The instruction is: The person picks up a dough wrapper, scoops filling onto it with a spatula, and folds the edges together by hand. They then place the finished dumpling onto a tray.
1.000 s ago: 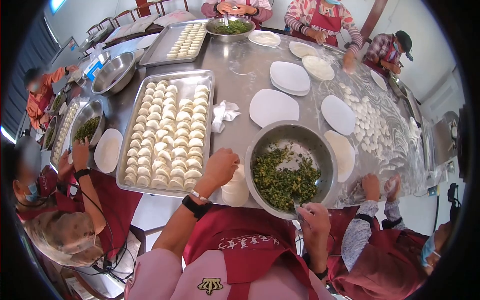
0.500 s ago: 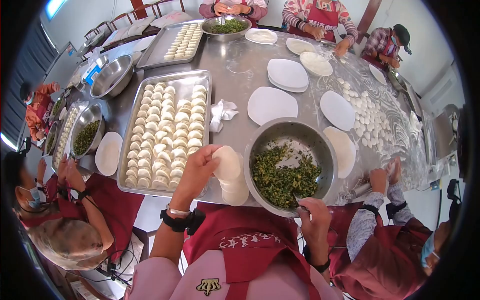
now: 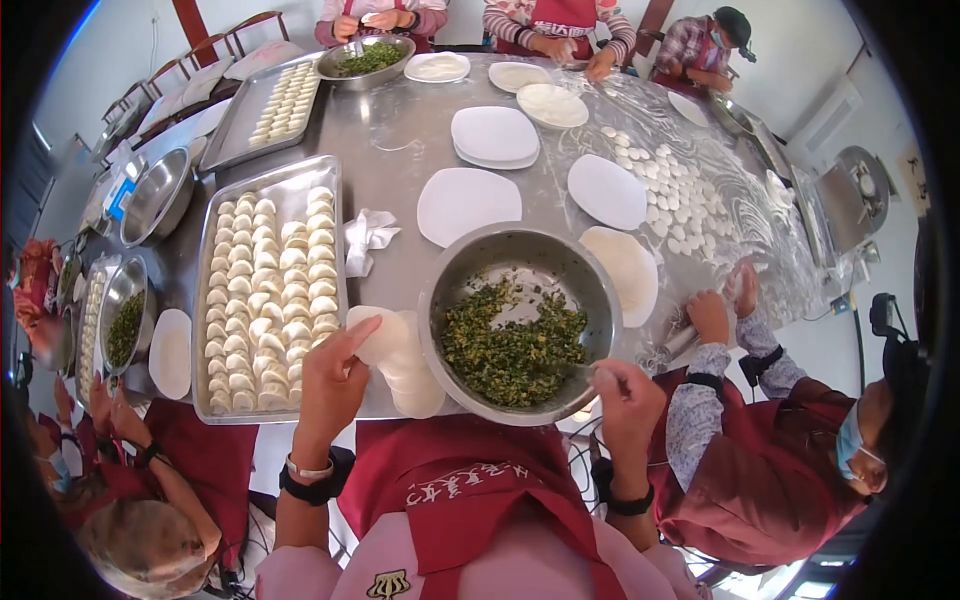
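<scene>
My left hand pinches the edge of a round, pale dumpling wrapper. Beneath that wrapper, a fanned stack of wrappers lies at the table's near edge. Just right of the stack stands a steel bowl holding chopped green and yellow filling. My right hand is closed at the bowl's near right rim, on the thin handle of a utensil; its tip is lost in the filling. Left of my left hand, a metal tray carries rows of folded dumplings.
White plates and a crumpled cloth lie beyond the bowl. Small dough rounds cover the floured table at right, near a co-worker's hands on a rolling pin. Another co-worker sits close at left.
The view has swung right, so the table things appear further left. My right hand has shifted rightward along the bowl's rim with the utensil. My left hand still holds the wrapper.
</scene>
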A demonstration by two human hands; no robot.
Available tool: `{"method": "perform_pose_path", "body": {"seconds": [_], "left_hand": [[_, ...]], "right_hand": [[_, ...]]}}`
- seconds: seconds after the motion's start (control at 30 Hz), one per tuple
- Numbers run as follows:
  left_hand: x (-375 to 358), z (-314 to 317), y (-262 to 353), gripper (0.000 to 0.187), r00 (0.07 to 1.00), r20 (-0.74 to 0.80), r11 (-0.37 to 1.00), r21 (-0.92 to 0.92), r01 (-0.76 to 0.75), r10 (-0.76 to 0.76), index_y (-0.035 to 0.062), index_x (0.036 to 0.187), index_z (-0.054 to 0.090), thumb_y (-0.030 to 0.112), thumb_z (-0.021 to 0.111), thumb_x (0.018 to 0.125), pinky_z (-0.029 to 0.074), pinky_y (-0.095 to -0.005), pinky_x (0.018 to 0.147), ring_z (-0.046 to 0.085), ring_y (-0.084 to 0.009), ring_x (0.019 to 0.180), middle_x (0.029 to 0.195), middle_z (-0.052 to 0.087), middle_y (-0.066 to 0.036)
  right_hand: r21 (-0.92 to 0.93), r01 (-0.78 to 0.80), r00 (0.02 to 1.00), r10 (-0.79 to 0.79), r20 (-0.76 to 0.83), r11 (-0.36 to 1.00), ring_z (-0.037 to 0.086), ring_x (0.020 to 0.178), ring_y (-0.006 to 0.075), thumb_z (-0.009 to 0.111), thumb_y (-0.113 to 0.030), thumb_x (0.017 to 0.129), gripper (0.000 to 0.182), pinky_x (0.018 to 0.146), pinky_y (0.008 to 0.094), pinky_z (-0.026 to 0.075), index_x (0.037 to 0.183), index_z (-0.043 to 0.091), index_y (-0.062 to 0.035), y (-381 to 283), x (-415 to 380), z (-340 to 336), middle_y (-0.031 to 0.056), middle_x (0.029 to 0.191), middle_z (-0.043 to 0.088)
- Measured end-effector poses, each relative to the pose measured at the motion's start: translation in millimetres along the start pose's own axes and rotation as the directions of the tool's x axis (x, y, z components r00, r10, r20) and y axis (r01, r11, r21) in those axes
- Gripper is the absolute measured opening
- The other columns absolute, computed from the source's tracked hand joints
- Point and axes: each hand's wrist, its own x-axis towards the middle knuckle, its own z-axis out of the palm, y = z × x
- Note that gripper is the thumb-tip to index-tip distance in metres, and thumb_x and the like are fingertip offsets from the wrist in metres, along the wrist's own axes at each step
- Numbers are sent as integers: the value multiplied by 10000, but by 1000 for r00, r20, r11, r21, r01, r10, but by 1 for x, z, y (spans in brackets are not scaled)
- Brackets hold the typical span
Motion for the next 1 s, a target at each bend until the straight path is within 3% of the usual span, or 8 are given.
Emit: {"method": "perform_pose_path", "body": {"seconds": [0.07,0.23,0.3,0.4,0.47,0.53,0.7,1.0], "left_hand": [[-1,-4,3,440,1000,-20,997,73,-5,7,15,1163,689,-155,588,770,538,-294,780,693,-233,950,1123,690,-180],[6,-4,21,242,915,-129,839,464,-284,381,6,1052,706,-65,665,825,542,-319,792,687,-227,976,1108,702,-146],[4,-4,21,187,929,-176,885,402,-235,326,10,1058,696,-13,655,877,545,-326,798,682,-216,1008,1113,703,-131],[-11,-1,5,175,982,-163,990,-118,77,-96,-5,1093,659,97,619,956,553,-326,780,688,-221,1016,1118,696,-140],[-16,5,12,225,918,-36,870,-337,360,-394,-21,1121,628,163,582,1000,567,-336,779,691,-229,1026,1105,694,-145],[-19,27,8,301,917,92,636,-694,339,-388,-52,1208,580,181,544,1020,594,-395,849,689,-263,1047,1146,677,-160],[-25,63,-3,305,868,249,363,-832,418,-430,-47,1267,572,118,549,1011,572,-409,940,669,-262,1087,1205,654,-138],[-27,78,-15,319,858,259,316,-851,420,-444,-32,1291,554,134,540,1019,559,-453,965,654,-284,1126,1239,645,-160]], "right_hand": [[-15,0,995,-1,-96,1000,693,723,186,683,-108,875,140,689,310,537,950,725,2,6,13,0,139,846,725],[-250,122,969,-170,-180,961,690,711,235,662,-139,897,171,679,342,532,980,709,3,28,49,16,152,846,714],[-275,127,969,-178,-170,953,685,700,247,655,-147,902,172,674,355,529,971,702,3,39,56,25,155,829,707],[-200,81,987,-107,-122,976,683,677,249,645,-153,910,170,665,360,527,945,693,7,43,61,37,150,787,699],[-126,19,997,-29,-75,992,691,661,235,636,-152,920,175,649,346,532,930,687,15,35,61,45,141,760,698],[29,-28,998,29,-53,999,704,652,214,627,-148,930,180,628,325,541,935,683,23,36,61,57,128,742,698],[218,-167,986,156,66,962,725,665,183,614,-124,942,185,600,287,564,959,669,51,40,60,83,120,755,705],[462,-348,938,295,185,816,724,683,214,598,-82,948,164,594,292,594,989,648,69,36,59,95,143,815,695]]}}
